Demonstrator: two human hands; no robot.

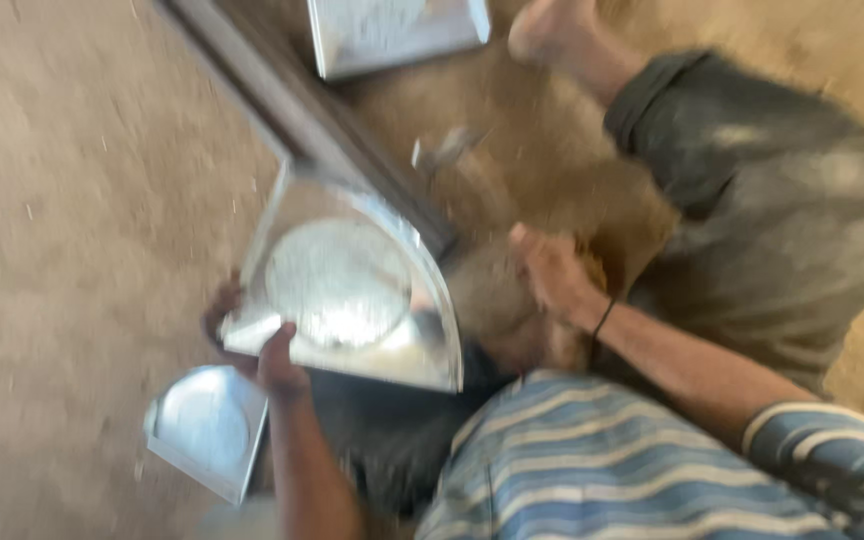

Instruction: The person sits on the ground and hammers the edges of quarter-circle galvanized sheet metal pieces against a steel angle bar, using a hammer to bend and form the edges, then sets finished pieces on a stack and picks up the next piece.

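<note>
Pretty blurry shot, but the person's sitting on the dirt floor [72,200], left hand [257,350] clamped on the bottom edge of a shiny metal sheet piece [352,290] with a pressed round dish in it, held up tilted over the lap. Right hand [552,275] rests just beside it on the knee, can't tell how the fingers sit. Another similar metal piece [207,425] lies on the floor near the left arm, and a third [397,35] further off by a dark bar [292,110].
</note>
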